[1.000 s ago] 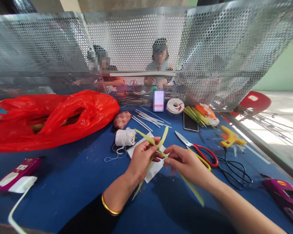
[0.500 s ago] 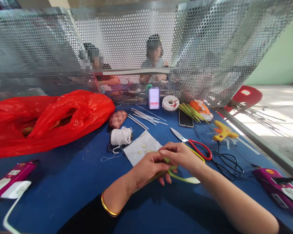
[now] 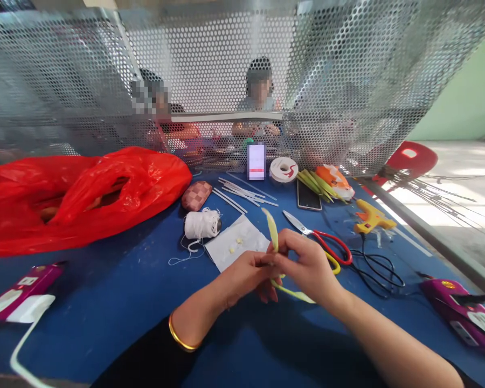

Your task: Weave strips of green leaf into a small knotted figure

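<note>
My left hand (image 3: 242, 277) and my right hand (image 3: 307, 261) meet over the near middle of the blue table. Both are closed on a pale yellow-green leaf-like strip (image 3: 272, 229). One end of it stands up above my right fingertips; a second pale green length (image 3: 297, 294) hangs out below toward the right. Whether the two are one piece is hidden by my fingers. Just beyond my hands lies a white paper sheet (image 3: 226, 245) with small yellowish bits on it. Scissors (image 3: 319, 234) with red and yellow handles lie beside my right hand.
A thread spool (image 3: 200, 224), patterned pouch (image 3: 196, 195) and red plastic bag (image 3: 117, 199) are left. White sticks (image 3: 246, 192), a phone (image 3: 308, 195), green strips (image 3: 317, 186), ribbon reel (image 3: 283, 170) and corded yellow glue gun (image 3: 372, 218) lie beyond. Behind a perforated metal screen (image 3: 210, 64) sit people.
My right hand has shifted its grip, and one end of the strip now points upward above the fingers. The lower green length has drawn in slightly to the left.
</note>
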The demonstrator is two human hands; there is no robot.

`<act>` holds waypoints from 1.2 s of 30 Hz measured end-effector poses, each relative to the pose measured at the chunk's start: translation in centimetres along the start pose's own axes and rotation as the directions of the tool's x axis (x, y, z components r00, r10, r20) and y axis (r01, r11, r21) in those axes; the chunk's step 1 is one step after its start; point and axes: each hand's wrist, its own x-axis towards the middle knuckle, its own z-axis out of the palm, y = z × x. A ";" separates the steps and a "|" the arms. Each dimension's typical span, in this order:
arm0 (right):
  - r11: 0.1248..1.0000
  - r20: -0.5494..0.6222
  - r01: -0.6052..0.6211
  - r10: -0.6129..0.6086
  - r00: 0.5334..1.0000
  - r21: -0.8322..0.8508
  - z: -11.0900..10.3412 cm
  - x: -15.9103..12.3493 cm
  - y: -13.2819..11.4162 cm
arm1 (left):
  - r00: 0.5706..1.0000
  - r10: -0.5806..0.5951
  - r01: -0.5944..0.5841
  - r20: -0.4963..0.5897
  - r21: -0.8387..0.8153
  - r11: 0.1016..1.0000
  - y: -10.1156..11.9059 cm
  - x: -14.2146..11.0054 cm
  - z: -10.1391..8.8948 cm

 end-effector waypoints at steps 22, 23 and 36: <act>0.244 0.446 0.781 -0.708 0.548 -0.574 1.8 -0.6 1.8 | 0.970 -0.043 -0.097 -0.239 -0.546 0.832 2.6 -0.5 -3.2; 0.243 0.462 0.785 -0.696 0.550 -0.570 1.8 -0.5 2.0 | 0.966 -0.058 -0.099 -0.253 -0.565 0.819 2.8 -0.5 -3.2; 0.201 0.479 0.798 -0.707 0.520 -0.569 3.3 -1.5 0.9 | 0.950 -0.050 -0.144 -0.307 -0.578 0.803 1.5 0.3 -1.5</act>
